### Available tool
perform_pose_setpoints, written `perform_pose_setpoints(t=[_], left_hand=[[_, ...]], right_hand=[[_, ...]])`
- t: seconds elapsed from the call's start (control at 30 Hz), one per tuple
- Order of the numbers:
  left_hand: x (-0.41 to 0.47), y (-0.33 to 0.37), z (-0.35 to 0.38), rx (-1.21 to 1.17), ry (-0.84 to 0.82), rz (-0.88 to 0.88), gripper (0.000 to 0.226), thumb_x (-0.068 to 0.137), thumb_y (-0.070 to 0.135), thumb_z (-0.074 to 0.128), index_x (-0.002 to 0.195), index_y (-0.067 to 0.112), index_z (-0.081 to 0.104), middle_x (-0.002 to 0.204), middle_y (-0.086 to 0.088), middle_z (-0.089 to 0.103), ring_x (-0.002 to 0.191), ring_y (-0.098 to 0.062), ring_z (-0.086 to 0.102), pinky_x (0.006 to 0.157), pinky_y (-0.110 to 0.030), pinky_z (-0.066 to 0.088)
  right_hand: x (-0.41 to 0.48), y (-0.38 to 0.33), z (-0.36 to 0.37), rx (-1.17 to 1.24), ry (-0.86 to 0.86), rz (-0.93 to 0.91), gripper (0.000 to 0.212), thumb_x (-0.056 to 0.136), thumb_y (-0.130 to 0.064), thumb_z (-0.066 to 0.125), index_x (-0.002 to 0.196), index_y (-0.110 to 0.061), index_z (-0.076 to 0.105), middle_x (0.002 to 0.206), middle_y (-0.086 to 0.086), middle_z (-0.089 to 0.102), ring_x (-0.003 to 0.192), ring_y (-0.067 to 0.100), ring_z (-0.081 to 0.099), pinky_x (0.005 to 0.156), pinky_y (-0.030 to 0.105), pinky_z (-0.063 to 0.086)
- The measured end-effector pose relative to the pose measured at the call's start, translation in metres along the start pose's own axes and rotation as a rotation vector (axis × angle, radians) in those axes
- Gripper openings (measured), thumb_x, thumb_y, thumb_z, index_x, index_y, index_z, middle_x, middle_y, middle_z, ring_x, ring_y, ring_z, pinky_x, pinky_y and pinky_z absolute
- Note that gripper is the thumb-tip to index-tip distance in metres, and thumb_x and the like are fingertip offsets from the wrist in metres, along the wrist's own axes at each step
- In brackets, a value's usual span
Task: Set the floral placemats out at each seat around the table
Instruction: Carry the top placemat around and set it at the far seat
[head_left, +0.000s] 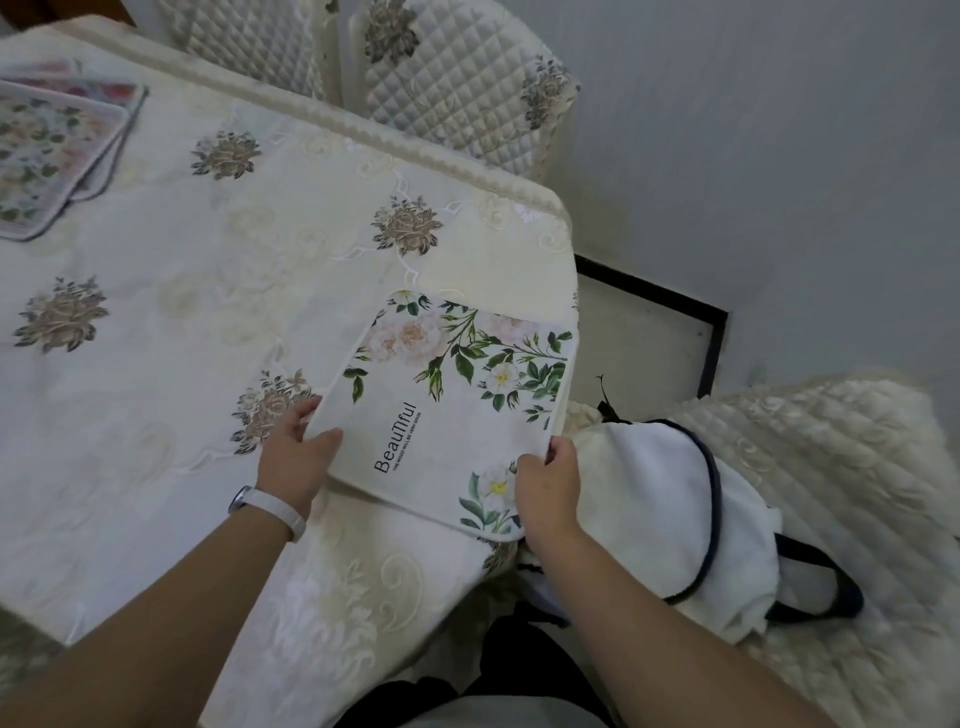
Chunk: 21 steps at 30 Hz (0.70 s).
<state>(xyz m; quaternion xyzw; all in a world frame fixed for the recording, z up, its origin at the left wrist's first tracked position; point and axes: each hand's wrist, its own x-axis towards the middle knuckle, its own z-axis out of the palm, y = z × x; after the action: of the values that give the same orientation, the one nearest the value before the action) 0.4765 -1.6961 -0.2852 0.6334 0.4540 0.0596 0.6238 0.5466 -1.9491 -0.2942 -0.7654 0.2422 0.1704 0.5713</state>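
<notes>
White cloth printed with pink peonies and green leaves, the rectangular floral placemat (457, 410) lay over the near corner of the cream embroidered table (208, 312), left grip (293, 452) and right grip (548, 488) each pinching an edge, and I reckoned it wanted squaring up before letting go.

Only one readable print, on the floral placemat (452, 410) at the 4 o'clock corner of the surface (156, 322).

Main line: "Beautiful", thin black lettering, with the T drawn tall like a capital, so it looks like "BeauTiful".

Sub-line, directly under it in reading order: "THE MOOD WILL BE VERY GOOD", all caps and tiny; I'm less sure of the last words.

Both lines sit rotated in the head view, with the baseline running from 7 o'clock up toward 1 o'clock across the mat's plain white area.

Stacked mats (47, 150) at frame 10 o'clock: flower pattern only, too blurred to read any lettering.
</notes>
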Motion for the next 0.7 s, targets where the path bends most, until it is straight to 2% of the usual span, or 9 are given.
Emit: perform_pose_setpoints(t=[0.13,0.23,0.4,0.57,0.63,0.7], left_hand=[[0.017,0.009,0.011,0.097,-0.033,0.040,0.041,0.085,0.005,0.063,0.120,0.026,0.059,0.103,-0.005,0.066,0.087,-0.027,0.066,0.079,-0.043,0.056],[0.026,0.012,0.018,0.142,-0.017,0.055,0.044,0.085,0.007,0.062,0.126,0.022,0.057,0.106,-0.006,0.064,0.088,-0.025,0.065,0.077,-0.039,0.054],[0.028,0.005,0.011,0.207,0.000,0.061,0.043,0.084,0.009,0.062,0.125,0.020,0.057,0.106,-0.009,0.065,0.089,-0.028,0.064,0.080,-0.042,0.054],[0.024,0.002,0.002,0.267,-0.062,0.063,0.047,0.080,0.017,0.066,0.125,0.022,0.055,0.111,-0.009,0.067,0.092,-0.028,0.066,0.083,-0.045,0.055],[0.022,0.002,0.000,0.320,-0.071,0.072,0.050,0.074,0.024,0.065,0.123,0.025,0.055,0.109,-0.007,0.067,0.095,-0.029,0.065,0.086,-0.049,0.054],[0.018,0.001,-0.001,0.414,-0.076,0.109,0.049,0.078,0.022,0.066,0.126,0.025,0.054,0.108,-0.006,0.065,0.098,-0.031,0.063,0.087,-0.048,0.052]], right_hand=[[0.006,0.002,-0.001,-0.004,0.021,-0.012,0.022,0.088,-0.003,0.049,0.106,-0.015,0.055,0.096,-0.003,0.062,0.086,0.016,0.061,0.067,0.026,0.048],[0.018,0.000,-0.003,-0.078,-0.034,-0.025,0.022,0.088,-0.006,0.051,0.107,-0.017,0.055,0.098,-0.002,0.065,0.086,0.016,0.063,0.071,0.031,0.051],[0.024,0.000,-0.007,-0.194,-0.107,-0.073,0.024,0.089,-0.010,0.053,0.112,-0.015,0.052,0.103,0.000,0.065,0.087,0.016,0.063,0.066,0.028,0.048],[0.021,0.003,-0.011,-0.181,-0.111,-0.073,0.027,0.089,-0.011,0.055,0.115,-0.017,0.053,0.102,-0.002,0.065,0.084,0.009,0.061,0.059,0.021,0.044],[0.019,0.006,-0.013,-0.185,-0.102,-0.069,0.030,0.089,-0.011,0.055,0.118,-0.017,0.052,0.102,-0.002,0.066,0.086,0.013,0.064,0.060,0.023,0.045],[0.017,0.007,-0.016,-0.238,-0.093,-0.084,0.035,0.088,-0.012,0.055,0.122,-0.017,0.049,0.102,-0.002,0.067,0.086,0.015,0.065,0.058,0.023,0.045]])
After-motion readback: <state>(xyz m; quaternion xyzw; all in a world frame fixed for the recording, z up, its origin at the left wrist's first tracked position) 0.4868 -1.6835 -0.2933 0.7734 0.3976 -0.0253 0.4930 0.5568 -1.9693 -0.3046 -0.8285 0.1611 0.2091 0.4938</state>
